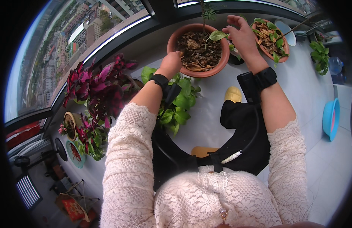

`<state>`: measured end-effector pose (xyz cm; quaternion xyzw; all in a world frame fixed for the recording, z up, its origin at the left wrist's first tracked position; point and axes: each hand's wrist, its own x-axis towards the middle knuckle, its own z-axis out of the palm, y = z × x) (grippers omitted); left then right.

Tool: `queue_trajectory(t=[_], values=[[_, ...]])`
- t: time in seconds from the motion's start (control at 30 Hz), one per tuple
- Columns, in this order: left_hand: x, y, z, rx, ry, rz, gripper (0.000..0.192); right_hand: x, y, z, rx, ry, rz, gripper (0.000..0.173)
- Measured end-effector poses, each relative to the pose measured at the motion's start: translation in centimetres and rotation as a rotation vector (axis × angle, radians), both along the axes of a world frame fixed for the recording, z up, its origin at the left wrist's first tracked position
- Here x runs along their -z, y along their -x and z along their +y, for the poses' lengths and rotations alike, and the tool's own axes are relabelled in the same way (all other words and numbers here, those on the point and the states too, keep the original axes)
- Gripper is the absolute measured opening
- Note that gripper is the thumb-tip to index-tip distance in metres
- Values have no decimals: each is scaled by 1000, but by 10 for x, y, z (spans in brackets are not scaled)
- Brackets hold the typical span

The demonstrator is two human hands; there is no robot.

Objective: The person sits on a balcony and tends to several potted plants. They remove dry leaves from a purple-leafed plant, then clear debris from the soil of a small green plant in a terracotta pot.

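A round terracotta pot [198,73] stands in front of me on the floor, filled with dark soil and dry leaf litter [197,51]. A thin woody stem [204,21] with feathery green foliage rises from it, and one broad green leaf [217,35] leans toward the right rim. My left hand [171,64] is at the pot's left rim with curled fingers; a small brown bit shows at the fingertips, and whether it is held is unclear. Raised by the right rim, my right hand [242,35] has its fingers apart, close to the broad leaf's tip.
Another terracotta pot [283,58] with leaf litter stands right of my right hand. A leafy green plant [181,99] grows below my left wrist, beside magenta coleus [103,82]. Windows [107,45] run along the far side. A blue basin [331,119] is at far right.
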<state>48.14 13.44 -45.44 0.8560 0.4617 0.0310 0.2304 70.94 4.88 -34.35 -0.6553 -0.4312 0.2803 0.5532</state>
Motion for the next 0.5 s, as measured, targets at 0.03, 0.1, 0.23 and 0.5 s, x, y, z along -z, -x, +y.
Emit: queue_trajectory(t=[0.03,0.1,0.23,0.5], values=[[-1,-2,-2,11,12,12,26,0,1,0,0,-4,-1,32],[-4,-2,-7,80,43,27,25,1,4,3,-4,-14,-7,32],[-9,0,-18,158,65,26,24,0,7,5,-3,-15,20,31],[-19,4,-2,21,-17,-13,21,-5,9,2,21,8,-3,31]])
